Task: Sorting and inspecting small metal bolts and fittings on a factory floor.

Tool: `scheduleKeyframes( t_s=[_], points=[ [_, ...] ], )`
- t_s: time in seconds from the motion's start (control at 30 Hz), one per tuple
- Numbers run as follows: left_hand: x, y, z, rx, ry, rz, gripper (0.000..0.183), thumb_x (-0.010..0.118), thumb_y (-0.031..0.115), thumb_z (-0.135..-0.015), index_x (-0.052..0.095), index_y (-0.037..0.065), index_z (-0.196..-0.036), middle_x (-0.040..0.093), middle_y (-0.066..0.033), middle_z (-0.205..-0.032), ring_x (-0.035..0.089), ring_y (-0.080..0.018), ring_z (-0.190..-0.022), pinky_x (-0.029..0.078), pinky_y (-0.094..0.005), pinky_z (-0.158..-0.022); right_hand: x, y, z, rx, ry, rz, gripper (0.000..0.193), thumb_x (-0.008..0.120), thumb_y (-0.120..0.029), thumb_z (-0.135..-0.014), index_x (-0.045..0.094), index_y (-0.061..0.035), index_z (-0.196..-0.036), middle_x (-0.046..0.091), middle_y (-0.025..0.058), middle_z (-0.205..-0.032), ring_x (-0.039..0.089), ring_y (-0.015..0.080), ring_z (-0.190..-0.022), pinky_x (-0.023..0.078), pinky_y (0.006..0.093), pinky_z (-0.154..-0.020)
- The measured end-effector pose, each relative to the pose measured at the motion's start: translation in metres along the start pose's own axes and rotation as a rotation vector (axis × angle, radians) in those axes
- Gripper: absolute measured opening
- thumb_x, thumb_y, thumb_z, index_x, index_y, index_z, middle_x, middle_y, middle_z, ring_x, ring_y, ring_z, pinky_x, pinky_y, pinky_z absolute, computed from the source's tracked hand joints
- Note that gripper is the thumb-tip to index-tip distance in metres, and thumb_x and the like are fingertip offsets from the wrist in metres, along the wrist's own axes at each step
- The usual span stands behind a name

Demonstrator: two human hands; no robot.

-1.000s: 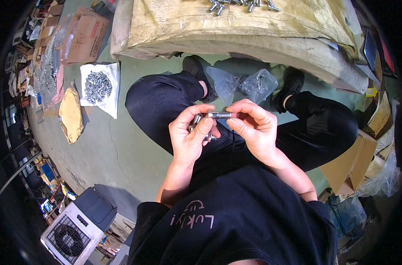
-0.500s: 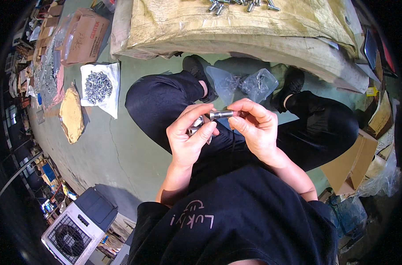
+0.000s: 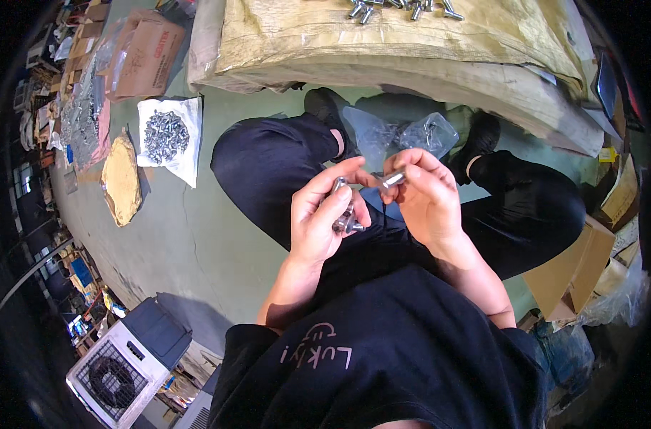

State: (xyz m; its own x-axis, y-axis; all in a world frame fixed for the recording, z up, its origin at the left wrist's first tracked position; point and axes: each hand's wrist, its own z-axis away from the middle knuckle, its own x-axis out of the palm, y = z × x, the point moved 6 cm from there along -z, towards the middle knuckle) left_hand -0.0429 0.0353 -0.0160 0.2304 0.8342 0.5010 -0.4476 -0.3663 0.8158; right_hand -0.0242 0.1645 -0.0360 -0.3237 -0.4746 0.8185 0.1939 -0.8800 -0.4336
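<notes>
My left hand [image 3: 317, 218] is closed around several shiny metal bolts [image 3: 347, 218], bunched between thumb and curled fingers; its index finger stretches toward the other hand. In my right hand [image 3: 431, 207], one more metal bolt [image 3: 393, 179] is pinched between thumb and fingertips, tilted and slightly blurred. Its lower end comes close to the left fingertips; whether they touch I cannot tell. Both hands are above my lap. Beyond them, loose bolts [image 3: 367, 14] lie on the yellowish woven cover [image 3: 397, 43] of a low work surface. A clear plastic bag [image 3: 429, 134] rests on the floor between my feet.
On the floor at left, a white sheet [image 3: 189, 161] bears a heap of small metal parts [image 3: 167, 136]. Near it are a tan wrapped piece [image 3: 121, 179] and a cardboard box [image 3: 145, 57]. A fan unit [image 3: 114, 379] stands lower left; an open carton [image 3: 572, 272] is at right.
The bolt in my right hand has gone from level, its head at my left fingers, to tilted and further right. My left hand has rolled, showing more of its bolts.
</notes>
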Motion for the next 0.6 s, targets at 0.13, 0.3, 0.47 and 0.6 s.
scheduleKeyframes(
  t_s=[0.13,0.3,0.47,0.6],
  points=[
    [0.002,-0.005,0.001,-0.188,-0.035,0.077,0.052,0.046,0.001,-0.074,0.038,0.000,-0.125,0.056,-0.0129,-0.081,0.057,-0.0143,-0.055,0.044,-0.0213,-0.049,0.000,0.005,-0.001,0.132,-0.068,0.179,0.014,0.057,-0.012,-0.077,0.054,-0.0010,-0.085,0.050,0.0030,-0.069,0.039,0.0079,-0.049,0.034,0.0215,-0.045],
    [0.012,0.001,0.000,-0.196,0.007,-0.291,0.066,0.044,-0.007,-0.063,0.031,-0.001,-0.127,0.055,-0.0107,-0.079,0.057,-0.0156,-0.053,0.043,-0.0220,-0.046,0.021,-0.003,0.002,-0.110,-0.178,0.913,0.015,0.064,-0.011,-0.076,0.062,-0.0008,-0.087,0.053,0.0016,-0.066,0.050,0.0056,-0.053,0.039,0.0200,-0.048],
    [0.012,-0.003,-0.001,-0.211,-0.101,-0.188,0.063,0.045,-0.005,-0.065,0.032,-0.001,-0.126,0.055,-0.0105,-0.079,0.057,-0.0146,-0.057,0.045,-0.0224,-0.050,0.017,-0.005,0.004,-0.058,-0.170,0.793,0.013,0.060,-0.008,-0.079,0.062,0.0004,-0.089,0.058,0.0039,-0.071,0.054,0.0082,-0.058,0.043,0.0226,-0.052],
    [0.000,-0.010,0.003,-0.216,-0.063,-0.045,0.041,0.050,-0.002,-0.075,0.044,-0.002,-0.116,0.057,-0.0091,-0.077,0.058,-0.0131,-0.057,0.044,-0.0200,-0.049,0.003,-0.003,0.004,0.019,-0.048,0.417,0.018,0.060,-0.010,-0.080,0.061,0.0009,-0.094,0.060,0.0036,-0.071,0.047,0.0050,-0.052,0.036,0.0184,-0.046]
  ],
)
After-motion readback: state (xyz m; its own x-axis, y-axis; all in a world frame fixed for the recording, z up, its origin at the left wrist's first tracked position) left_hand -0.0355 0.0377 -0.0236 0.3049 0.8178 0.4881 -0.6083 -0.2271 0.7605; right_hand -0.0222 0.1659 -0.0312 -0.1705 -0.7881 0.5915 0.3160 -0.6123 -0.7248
